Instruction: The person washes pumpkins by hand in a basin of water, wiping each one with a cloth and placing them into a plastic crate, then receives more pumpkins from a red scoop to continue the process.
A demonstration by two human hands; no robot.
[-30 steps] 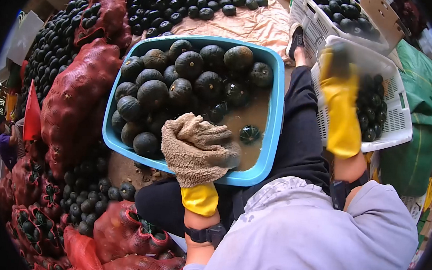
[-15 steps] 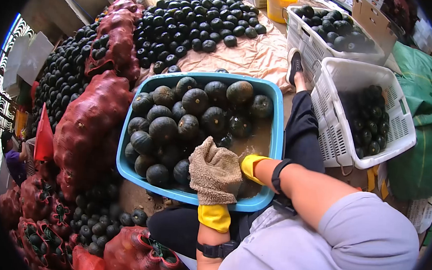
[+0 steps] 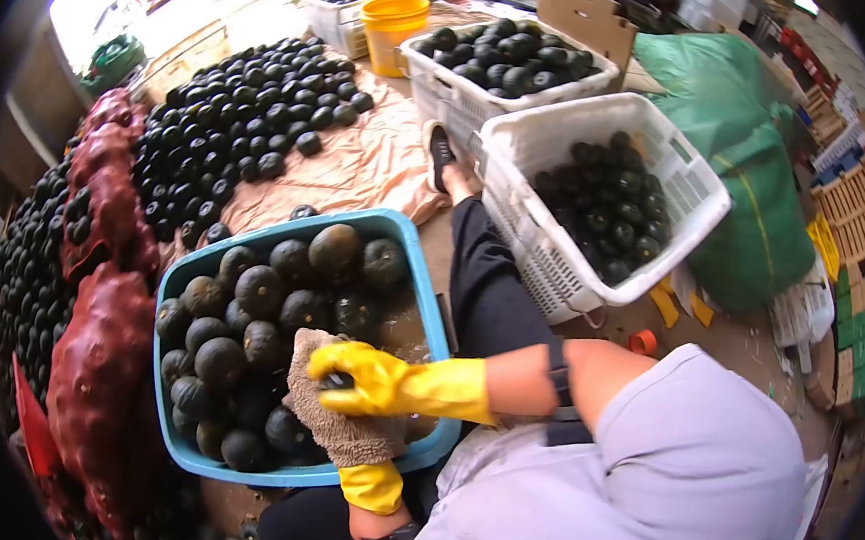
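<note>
A blue plastic tub in front of me holds many dark green squashes and murky brown water. My right hand, in a yellow rubber glove, is closed around a small dark squash, mostly covered by the fingers. Just under it, my left hand sits inside a brown terry cloth mitt, with a yellow glove cuff showing at the wrist. The cloth hides the left fingers. The squash is against or just above the mitt, over the tub's near side.
To the right stand two white crates with squashes inside. A green sack lies beyond them. More squashes cover a pinkish sheet ahead, near a yellow bucket. Red mesh sacks line the left. My outstretched leg borders the tub.
My right hand has come up out of the tub with a small squash and moved left onto the mitt. The view has swung right, so the tub sits further left and lower.
</note>
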